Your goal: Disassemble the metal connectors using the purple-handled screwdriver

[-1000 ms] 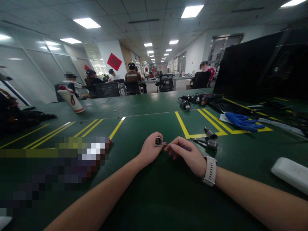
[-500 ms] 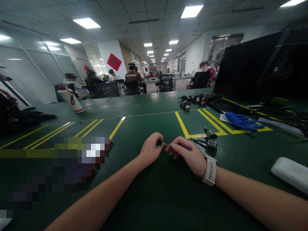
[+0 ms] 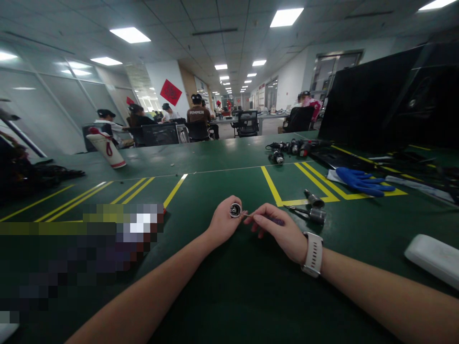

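My left hand (image 3: 221, 227) is closed around a hollow metal cylinder (image 3: 235, 210), whose round open end faces me and shows a pale inner ring. Pinched in my right hand (image 3: 276, 231) is a slim screwdriver (image 3: 278, 221) with a purplish handle. Its thin shaft points left, and the tip is close beside the cylinder's rim; whether they touch I cannot tell. To the right of my right hand lie two dark metal cylinders, one with a long pointed shaft (image 3: 316, 216) and a smaller one (image 3: 314, 198) behind it.
A blue glove (image 3: 360, 181) lies on the green table (image 3: 229, 296) at right, with a white case (image 3: 432, 258) nearer me. Cabled metal parts (image 3: 278, 156) sit farther back, left of a large black screen (image 3: 373, 100). A white-and-red container (image 3: 107, 149) leans at left. People sit beyond.
The cylinder in my left hand has tilted slightly, so its inside shows more clearly. My right hand and the screwdriver have barely shifted.
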`<act>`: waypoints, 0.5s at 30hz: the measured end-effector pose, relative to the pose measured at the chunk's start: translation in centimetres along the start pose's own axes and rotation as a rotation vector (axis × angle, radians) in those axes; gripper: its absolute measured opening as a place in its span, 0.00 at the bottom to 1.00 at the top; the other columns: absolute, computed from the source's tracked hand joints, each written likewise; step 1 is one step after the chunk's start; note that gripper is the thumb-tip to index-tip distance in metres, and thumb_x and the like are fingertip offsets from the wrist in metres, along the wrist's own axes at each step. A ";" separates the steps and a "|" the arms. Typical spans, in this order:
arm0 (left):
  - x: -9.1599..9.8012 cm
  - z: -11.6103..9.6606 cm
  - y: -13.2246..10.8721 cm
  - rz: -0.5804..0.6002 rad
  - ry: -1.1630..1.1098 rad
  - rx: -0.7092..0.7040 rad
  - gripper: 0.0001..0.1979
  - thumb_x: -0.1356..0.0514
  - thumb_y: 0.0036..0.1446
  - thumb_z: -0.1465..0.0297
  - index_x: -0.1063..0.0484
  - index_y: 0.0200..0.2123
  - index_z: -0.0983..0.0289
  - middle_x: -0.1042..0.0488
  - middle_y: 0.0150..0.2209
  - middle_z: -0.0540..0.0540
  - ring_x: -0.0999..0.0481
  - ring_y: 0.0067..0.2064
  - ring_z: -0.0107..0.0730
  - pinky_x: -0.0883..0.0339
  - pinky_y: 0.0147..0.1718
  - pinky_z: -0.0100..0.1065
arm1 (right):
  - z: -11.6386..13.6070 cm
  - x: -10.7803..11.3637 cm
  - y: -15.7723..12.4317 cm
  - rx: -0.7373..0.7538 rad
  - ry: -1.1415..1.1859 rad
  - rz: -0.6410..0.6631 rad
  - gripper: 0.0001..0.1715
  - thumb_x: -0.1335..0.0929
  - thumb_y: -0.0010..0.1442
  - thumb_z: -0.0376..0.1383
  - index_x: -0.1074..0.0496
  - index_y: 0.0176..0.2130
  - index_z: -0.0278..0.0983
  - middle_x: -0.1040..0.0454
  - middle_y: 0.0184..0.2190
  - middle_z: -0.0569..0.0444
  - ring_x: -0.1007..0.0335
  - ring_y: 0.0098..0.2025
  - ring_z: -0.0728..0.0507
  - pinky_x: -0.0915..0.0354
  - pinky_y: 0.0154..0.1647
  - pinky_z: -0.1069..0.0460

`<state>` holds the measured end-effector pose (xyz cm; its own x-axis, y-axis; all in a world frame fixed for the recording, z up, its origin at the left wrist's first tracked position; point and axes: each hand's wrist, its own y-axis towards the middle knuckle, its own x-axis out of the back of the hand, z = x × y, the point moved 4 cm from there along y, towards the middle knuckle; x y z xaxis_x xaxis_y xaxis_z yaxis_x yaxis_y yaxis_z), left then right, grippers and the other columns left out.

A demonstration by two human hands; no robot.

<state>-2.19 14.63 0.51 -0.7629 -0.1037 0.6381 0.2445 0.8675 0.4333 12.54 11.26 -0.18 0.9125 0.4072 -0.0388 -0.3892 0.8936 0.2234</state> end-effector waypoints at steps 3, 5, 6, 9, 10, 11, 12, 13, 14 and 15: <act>0.0 -0.1 -0.1 -0.006 0.066 -0.013 0.04 0.42 0.48 0.74 0.37 0.26 0.63 0.35 0.25 0.47 0.35 0.28 0.28 0.42 0.26 0.29 | 0.0 0.1 0.0 -0.005 -0.016 -0.017 0.08 0.36 0.59 0.39 0.31 0.32 0.37 0.26 0.34 0.53 0.32 0.32 0.47 0.36 0.30 0.51; 0.0 -0.2 -0.2 0.003 0.092 -0.023 0.03 0.42 0.48 0.75 0.35 0.27 0.63 0.34 0.26 0.48 0.34 0.29 0.29 0.42 0.27 0.30 | 0.1 0.2 0.0 -0.015 -0.021 -0.022 0.08 0.35 0.59 0.39 0.32 0.32 0.37 0.26 0.33 0.53 0.32 0.32 0.47 0.37 0.30 0.51; -0.1 -0.2 -0.2 0.008 0.091 -0.032 0.03 0.42 0.48 0.76 0.34 0.28 0.63 0.34 0.27 0.48 0.34 0.30 0.30 0.41 0.27 0.30 | 0.1 0.2 0.0 -0.018 -0.018 -0.020 0.09 0.35 0.59 0.39 0.32 0.32 0.37 0.26 0.33 0.53 0.32 0.32 0.47 0.37 0.30 0.51; 0.0 -0.3 -0.2 -0.006 0.064 -0.043 0.03 0.42 0.49 0.75 0.34 0.28 0.63 0.33 0.27 0.48 0.34 0.30 0.30 0.40 0.28 0.30 | 0.1 0.0 0.0 -0.020 -0.004 0.001 0.09 0.35 0.59 0.40 0.32 0.32 0.37 0.26 0.35 0.52 0.32 0.32 0.47 0.36 0.30 0.51; 0.0 -0.2 -0.2 -0.016 0.054 -0.036 0.03 0.41 0.48 0.74 0.35 0.27 0.63 0.34 0.26 0.48 0.34 0.30 0.29 0.41 0.28 0.30 | 0.1 0.0 0.0 -0.019 -0.001 0.007 0.08 0.35 0.59 0.40 0.32 0.33 0.37 0.26 0.35 0.52 0.32 0.32 0.47 0.36 0.30 0.51; 0.1 -0.2 -0.1 -0.023 0.042 -0.026 0.04 0.41 0.48 0.73 0.35 0.26 0.63 0.34 0.25 0.48 0.34 0.29 0.29 0.41 0.27 0.30 | 0.1 0.0 0.0 -0.019 0.001 0.011 0.08 0.35 0.59 0.39 0.32 0.33 0.37 0.26 0.36 0.52 0.32 0.32 0.47 0.36 0.30 0.51; 0.1 -0.1 -0.1 -0.025 0.029 -0.015 0.05 0.41 0.48 0.72 0.36 0.25 0.63 0.35 0.24 0.47 0.35 0.28 0.28 0.42 0.26 0.29 | 0.1 0.0 0.0 -0.020 0.003 0.013 0.08 0.35 0.59 0.39 0.32 0.33 0.37 0.26 0.36 0.52 0.32 0.32 0.47 0.36 0.30 0.51; 0.1 -0.1 -0.1 -0.026 0.016 -0.007 0.06 0.41 0.48 0.71 0.37 0.25 0.63 0.36 0.24 0.47 0.35 0.27 0.28 0.42 0.26 0.29 | 0.1 -0.1 0.0 -0.021 0.005 0.013 0.07 0.35 0.59 0.39 0.32 0.34 0.37 0.26 0.37 0.52 0.32 0.32 0.48 0.36 0.30 0.51; 0.1 0.0 0.0 -0.026 0.005 -0.001 0.06 0.40 0.48 0.71 0.37 0.25 0.63 0.36 0.23 0.46 0.36 0.27 0.28 0.43 0.25 0.29 | 0.1 -0.1 0.0 -0.022 0.007 0.012 0.07 0.35 0.58 0.39 0.32 0.34 0.37 0.26 0.37 0.52 0.33 0.32 0.48 0.36 0.30 0.51; 0.1 0.0 0.0 -0.029 -0.003 0.002 0.06 0.40 0.48 0.71 0.37 0.25 0.63 0.36 0.23 0.46 0.36 0.27 0.27 0.43 0.25 0.29 | 0.1 -0.1 0.0 -0.023 0.010 0.011 0.07 0.35 0.58 0.39 0.32 0.34 0.37 0.26 0.37 0.52 0.33 0.32 0.48 0.36 0.30 0.51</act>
<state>-2.27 14.61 0.55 -0.7715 -0.1277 0.6233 0.2207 0.8652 0.4503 12.47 11.19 -0.07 0.9068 0.4189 -0.0463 -0.4023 0.8931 0.2014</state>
